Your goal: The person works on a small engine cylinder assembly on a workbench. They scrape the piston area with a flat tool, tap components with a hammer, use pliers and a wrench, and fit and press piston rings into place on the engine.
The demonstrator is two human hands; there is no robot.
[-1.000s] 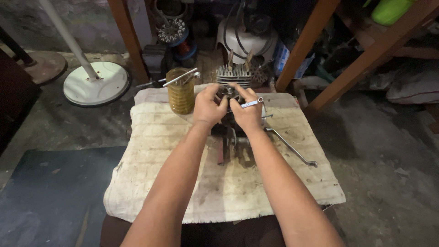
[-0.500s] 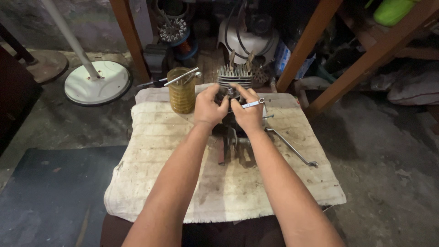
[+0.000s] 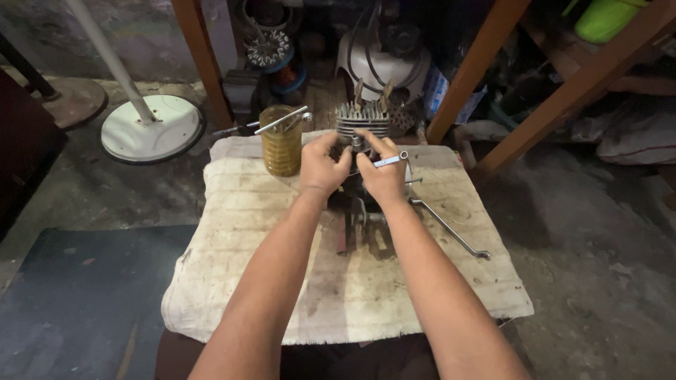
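Both my hands are up at the far edge of the table (image 3: pixel 486 281), which is draped in a stained off-white woven cloth (image 3: pixel 253 267). My left hand (image 3: pixel 322 167) and my right hand (image 3: pixel 384 176) sit close together on a dark metal engine block (image 3: pixel 360 211) that stands on the cloth, with its grey finned metal cylinder (image 3: pixel 362 121) rising just beyond my knuckles. My left fingers (image 3: pixel 331 144) curl narrowly around the top of the engine, just under the fins, touching it. My right fingers (image 3: pixel 372 146) are closed around a small silver ring spanner (image 3: pixel 391 160), whose ring end sticks out to the right of my hand; the other end is hidden between my hands, so I cannot tell what it sits on.

A long thin bent metal rod (image 3: pixel 451 229) runs from the engine's right side across the cloth towards the right edge. To the left of my left hand, near it but apart, stands a ribbed amber glass jar (image 3: pixel 282 144) with a silver metal tool (image 3: pixel 282 119) lying across its rim.

On the concrete floor (image 3: pixel 598 232) to the far left is a round white stand base with a white pole (image 3: pixel 151 128). Orange-brown wooden legs (image 3: pixel 486 67) slant up behind the table, among a dim pile of machine parts.
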